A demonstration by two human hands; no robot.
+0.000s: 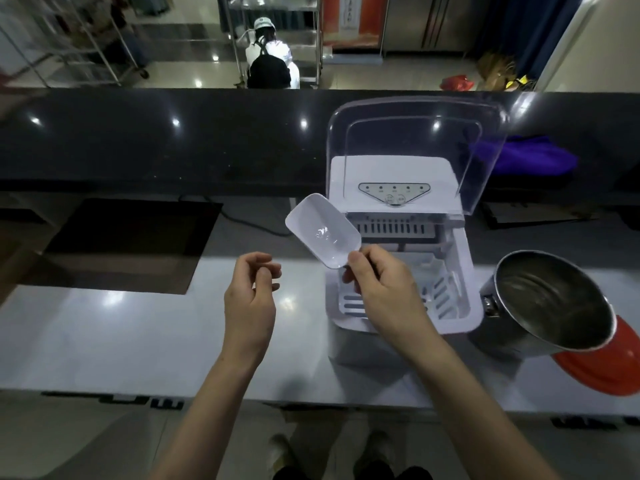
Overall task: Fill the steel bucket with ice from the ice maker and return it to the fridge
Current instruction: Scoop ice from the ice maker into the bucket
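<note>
Seen from the head camera, the right hand (377,282) sits just right of the frame's centre and pinches the handle of a white plastic scoop (322,230), thumb on top and fingers curled underneath; the handle itself is hidden inside the grip. The scoop's bowl points up and to the left and holds something small and clear, too faint to tell whether it is ice or a glint. The left hand (251,296), at centre, hangs in the air with fingers loosely curled and holds nothing.

The ice maker (401,237) stands on the grey counter (104,334) right of centre, its clear lid (415,140) tipped up and back. The hand covers part of its white basket (440,289); any ice inside cannot be made out. The steel bucket (550,299) rests on the counter just right of the ice maker, near the frame's right edge, and looks empty. Behind it an orange-red thing (602,365) is partly covered and cut off by the frame edge.
</note>
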